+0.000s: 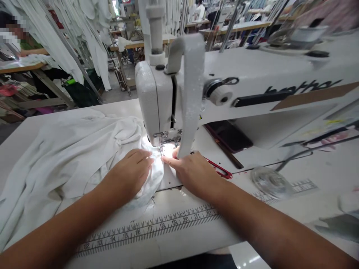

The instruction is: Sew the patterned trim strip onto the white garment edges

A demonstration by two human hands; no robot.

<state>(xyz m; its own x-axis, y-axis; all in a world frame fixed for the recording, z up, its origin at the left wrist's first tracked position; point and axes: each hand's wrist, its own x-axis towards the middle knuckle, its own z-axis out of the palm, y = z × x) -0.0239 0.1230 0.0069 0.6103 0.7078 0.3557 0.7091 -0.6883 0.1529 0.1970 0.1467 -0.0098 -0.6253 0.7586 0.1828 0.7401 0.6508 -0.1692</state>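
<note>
A large piece of white fabric (84,153) lies bunched on the left of the sewing table, its right edge running under the sewing machine's needle area (162,149). My left hand (134,166) rests on this fabric just left of the needle, fingers laid forward and slightly bent. To the right of the needle is my right hand (193,168), its index finger stretched to the fabric's edge and its other fingers partly hidden. The white sewing machine (157,101) stands over both hands, with a lamp lighting the stitching spot. Behind my right hand lie small red-handled thread snips (220,169).
A printed ruler (151,228) runs along the table front. To the right are a clear round spool (270,182) and a dark phone (230,136) under the machine arm. Hanging white garments (95,41) and a co-worker's arm (33,52) show at back left.
</note>
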